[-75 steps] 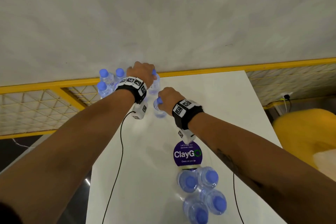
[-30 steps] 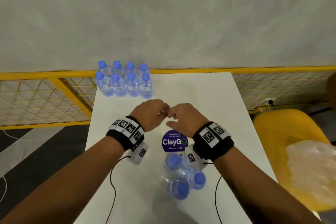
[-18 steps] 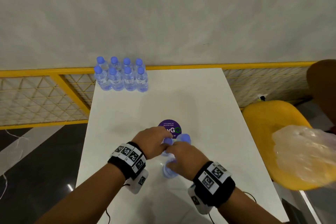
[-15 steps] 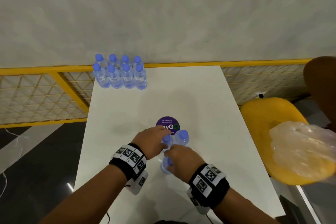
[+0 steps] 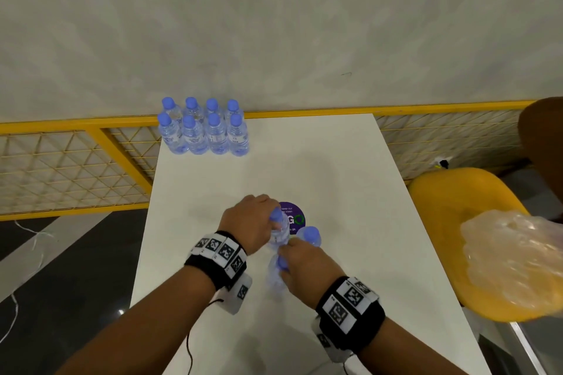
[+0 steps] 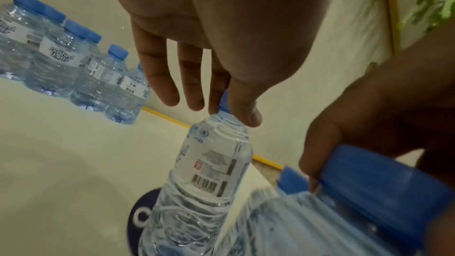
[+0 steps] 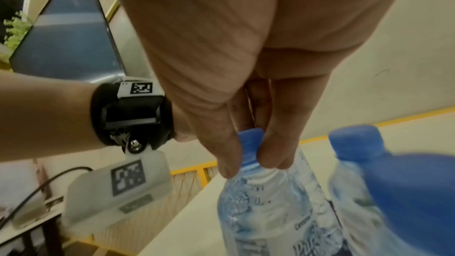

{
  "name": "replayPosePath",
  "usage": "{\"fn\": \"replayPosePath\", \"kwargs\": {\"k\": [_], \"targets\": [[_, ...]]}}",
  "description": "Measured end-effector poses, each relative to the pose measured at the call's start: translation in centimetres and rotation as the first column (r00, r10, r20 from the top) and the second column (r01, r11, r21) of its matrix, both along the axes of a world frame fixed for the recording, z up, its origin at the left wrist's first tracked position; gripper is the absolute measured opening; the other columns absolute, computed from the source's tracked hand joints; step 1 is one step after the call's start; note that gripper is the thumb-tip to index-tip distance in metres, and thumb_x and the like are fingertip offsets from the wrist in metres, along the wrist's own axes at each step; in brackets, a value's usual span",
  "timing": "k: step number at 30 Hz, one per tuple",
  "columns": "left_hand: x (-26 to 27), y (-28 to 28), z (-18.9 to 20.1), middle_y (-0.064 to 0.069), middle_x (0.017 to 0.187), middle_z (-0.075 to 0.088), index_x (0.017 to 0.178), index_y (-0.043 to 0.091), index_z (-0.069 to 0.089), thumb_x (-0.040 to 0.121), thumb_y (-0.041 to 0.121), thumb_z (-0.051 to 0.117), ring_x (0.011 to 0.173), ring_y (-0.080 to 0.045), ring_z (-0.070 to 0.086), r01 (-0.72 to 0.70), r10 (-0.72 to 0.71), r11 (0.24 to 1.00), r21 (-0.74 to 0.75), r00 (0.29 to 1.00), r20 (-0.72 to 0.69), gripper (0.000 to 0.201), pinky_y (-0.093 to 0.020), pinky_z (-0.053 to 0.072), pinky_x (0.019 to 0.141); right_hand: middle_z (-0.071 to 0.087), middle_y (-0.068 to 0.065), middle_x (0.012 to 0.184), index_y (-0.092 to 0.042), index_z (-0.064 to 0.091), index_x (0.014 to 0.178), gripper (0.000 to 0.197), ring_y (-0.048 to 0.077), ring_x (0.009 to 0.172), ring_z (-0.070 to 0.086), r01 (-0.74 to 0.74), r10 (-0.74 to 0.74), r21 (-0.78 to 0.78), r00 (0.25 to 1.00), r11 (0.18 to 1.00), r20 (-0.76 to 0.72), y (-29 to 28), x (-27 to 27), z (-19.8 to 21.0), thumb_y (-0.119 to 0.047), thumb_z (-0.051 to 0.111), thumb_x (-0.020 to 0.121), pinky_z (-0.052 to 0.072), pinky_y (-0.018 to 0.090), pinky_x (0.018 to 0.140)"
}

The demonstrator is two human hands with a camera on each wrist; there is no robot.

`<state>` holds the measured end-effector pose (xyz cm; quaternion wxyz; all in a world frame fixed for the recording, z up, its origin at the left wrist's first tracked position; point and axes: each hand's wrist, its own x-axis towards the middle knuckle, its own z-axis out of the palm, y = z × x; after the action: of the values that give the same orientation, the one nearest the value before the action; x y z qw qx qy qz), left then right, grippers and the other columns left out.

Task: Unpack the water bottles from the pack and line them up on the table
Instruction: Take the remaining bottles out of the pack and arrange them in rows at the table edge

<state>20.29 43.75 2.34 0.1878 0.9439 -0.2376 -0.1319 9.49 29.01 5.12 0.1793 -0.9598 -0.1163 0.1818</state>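
Observation:
Three clear water bottles with blue caps stand close together near the middle of the white table [image 5: 320, 167]. My left hand [image 5: 270, 220] pinches the cap of the far one [image 5: 278, 234], seen closer in the left wrist view as thumb and finger [image 6: 231, 112] on the cap of that bottle [image 6: 209, 163]. My right hand [image 5: 283, 263] pinches the cap of the nearer bottle [image 5: 275, 278]; the right wrist view shows its fingers [image 7: 248, 159] on that bottle [image 7: 265, 211]. A third bottle [image 5: 309, 237] stands untouched to the right. Several bottles [image 5: 202, 132] stand in two rows at the far left corner.
A round purple sticker [image 5: 295, 213] lies on the table just beyond the hands. A yellow chair [image 5: 457, 201] to the right holds crumpled clear plastic wrap [image 5: 511, 256]. A yellow mesh railing [image 5: 76, 158] runs behind and left of the table. A cable [image 5: 190, 353] trails from my left wrist.
Both hands came back from the far corner, where two more bottles now stand in the rows, to the near cluster. Each has taken hold of a bottle cap.

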Motion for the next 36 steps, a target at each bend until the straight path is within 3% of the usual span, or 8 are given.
{"fn": "replayPosePath", "kwargs": {"k": [3, 8, 14, 19, 23, 28, 34, 36], "targets": [[3.6, 0.1, 2.0, 0.008, 0.110, 0.061, 0.114, 0.029, 0.063, 0.092, 0.036, 0.063, 0.110, -0.021, 0.048, -0.012, 0.015, 0.998, -0.068, 0.999, 0.036, 0.023, -0.043, 0.050, 0.087, 0.061, 0.007, 0.102, -0.011, 0.062, 0.093, 0.010, 0.025, 0.095, 0.058, 0.068, -0.073, 0.090, 0.996, 0.994, 0.050, -0.4, 3.1, 1.7, -0.016, 0.054, 0.090, 0.029, 0.023, 0.071], [11.5, -0.9, 4.8, 0.000, 0.118, 0.063, 0.121, 0.022, 0.064, 0.094, 0.034, 0.063, 0.118, -0.028, 0.047, -0.030, 0.040, 0.996, -0.084, 0.991, 0.128, 0.029, -0.049, 0.047, 0.095, 0.048, 0.004, 0.091, -0.008, 0.063, 0.096, 0.017, 0.030, 0.094, 0.057, 0.091, -0.098, 0.076, 0.991, 0.993, 0.093, -1.3, 10.4, 2.8, -0.023, 0.060, 0.089, 0.039, 0.032, 0.073], [22.3, -2.7, 6.2, 0.000, 0.116, 0.066, 0.119, 0.028, 0.064, 0.092, 0.044, 0.062, 0.122, -0.030, 0.049, -0.091, 0.088, 0.996, 0.006, 0.977, 0.196, 0.031, -0.050, 0.048, 0.097, 0.058, 0.012, 0.110, -0.010, 0.063, 0.105, 0.023, 0.031, 0.103, 0.059, 0.166, -0.168, 0.033, 0.979, 0.986, 0.119, -2.0, 19.6, 1.4, -0.027, 0.059, 0.090, 0.045, 0.033, 0.083], [29.1, -3.1, 3.9, -0.001, 0.121, 0.062, 0.123, 0.029, 0.061, 0.094, 0.043, 0.061, 0.124, -0.030, 0.047, -0.150, 0.136, 0.983, 0.104, 0.983, 0.126, 0.032, -0.050, 0.048, 0.098, 0.060, 0.014, 0.116, -0.009, 0.065, 0.106, 0.025, 0.033, 0.104, 0.062, 0.236, -0.238, 0.043, 0.970, 0.971, 0.051, -2.0, 26.5, -0.2, -0.026, 0.064, 0.088, 0.050, 0.033, 0.087], [31.8, -3.1, 0.9, 0.002, 0.124, 0.061, 0.125, 0.030, 0.058, 0.096, 0.046, 0.057, 0.124, -0.029, 0.046, -0.137, 0.105, 0.957, 0.257, 0.985, 0.134, 0.034, -0.047, 0.048, 0.095, 0.061, 0.016, 0.114, -0.007, 0.065, 0.105, 0.022, 0.034, 0.101, 0.063, 0.255, -0.257, 0.039, 0.965, 0.966, 0.054, -1.1, 30.7, -1.7, -0.021, 0.062, 0.090, 0.048, 0.031, 0.080], [33.5, -2.7, -2.3, 0.002, 0.123, 0.062, 0.127, 0.027, 0.060, 0.098, 0.039, 0.058, 0.124, -0.029, 0.045, -0.150, 0.106, 0.934, 0.324, 0.983, 0.149, 0.031, -0.042, 0.047, 0.093, 0.062, 0.016, 0.112, -0.007, 0.064, 0.111, 0.026, 0.033, 0.102, 0.064, 0.236, -0.234, -0.013, 0.970, 0.972, 0.057, 0.5, 34.6, -3.2, -0.021, 0.062, 0.089, 0.049, 0.032, 0.082], [34.3, -2.5, -2.7, 0.003, 0.107, 0.065, 0.106, 0.029, 0.062, 0.094, 0.023, 0.051, 0.113, -0.028, 0.051, -0.132, 0.088, 0.945, 0.300, 0.984, 0.156, 0.017, -0.042, 0.050, 0.091, 0.049, 0.000, 0.089, -0.010, 0.057, 0.129, 0.042, 0.028, 0.089, 0.062, 0.268, -0.271, 0.038, 0.959, 0.963, 0.085, 1.2, 37.1, -4.0, -0.015, 0.061, 0.088, 0.037, 0.023, 0.072], [34.6, -2.2, -2.6, 0.002, 0.111, 0.069, 0.104, 0.026, 0.063, 0.094, 0.026, 0.053, 0.108, -0.028, 0.059, -0.114, 0.060, 0.944, 0.310, 0.982, 0.177, 0.014, -0.040, 0.050, 0.095, 0.058, 0.003, 0.093, -0.010, 0.060, 0.123, 0.035, 0.027, 0.085, 0.060, 0.279, -0.281, 0.043, 0.955, 0.959, 0.092, 1.2, 37.7, -4.4, -0.013, 0.057, 0.089, 0.040, 0.026, 0.071]]}}
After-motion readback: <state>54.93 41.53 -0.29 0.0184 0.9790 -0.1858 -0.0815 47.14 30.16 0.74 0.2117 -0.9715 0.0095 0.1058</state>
